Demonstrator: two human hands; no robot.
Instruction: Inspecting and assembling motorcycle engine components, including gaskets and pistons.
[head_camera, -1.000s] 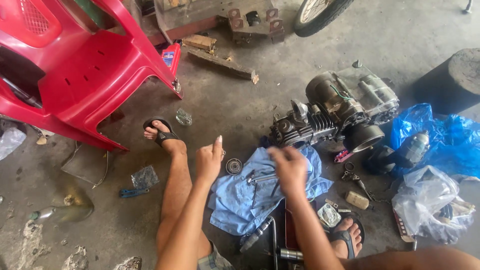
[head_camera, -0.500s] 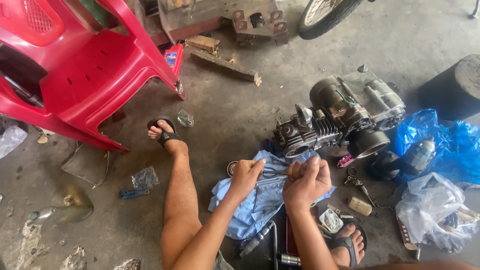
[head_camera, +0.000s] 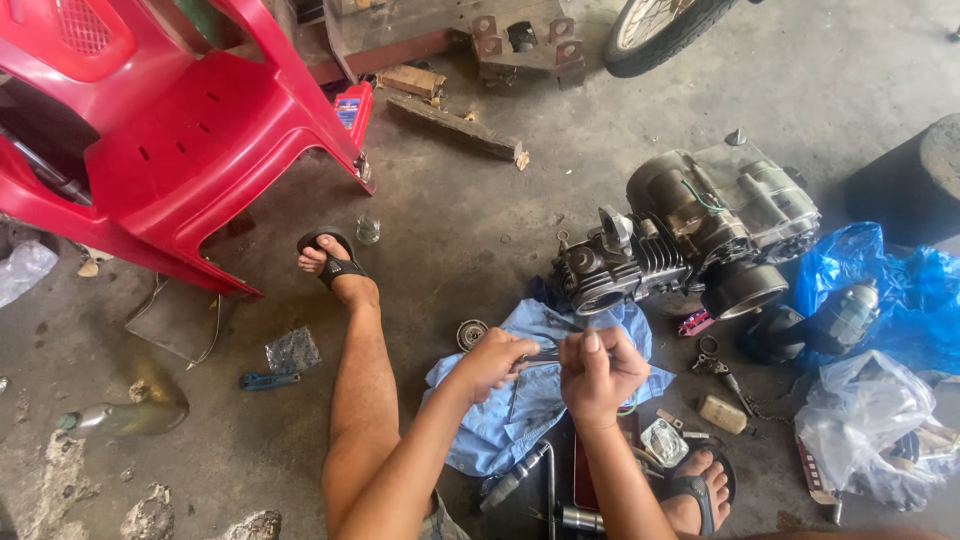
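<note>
My left hand (head_camera: 492, 362) and my right hand (head_camera: 600, 372) meet over a crumpled light-blue cloth (head_camera: 520, 410) on the concrete floor. Both are closed on a small thin dark metal part (head_camera: 546, 353) held between them; what kind of part it is I cannot tell. A motorcycle engine (head_camera: 690, 235) lies just beyond the hands, its finned cylinder facing me. A small round bearing (head_camera: 471, 333) sits on the floor left of the cloth. My sandalled feet (head_camera: 330, 262) rest on either side.
A red plastic chair (head_camera: 190, 140) lies tipped at the upper left. Blue plastic bags (head_camera: 900, 290) and a clear bag (head_camera: 870, 430) sit at the right. Small tools and parts (head_camera: 720, 410) lie around the cloth. A wheel (head_camera: 660, 30) and wood blocks (head_camera: 455, 125) are farther off.
A second ago my hands were apart and raised with fingers spread. They came down together over the blue cloth and now both grip the small metal part.
</note>
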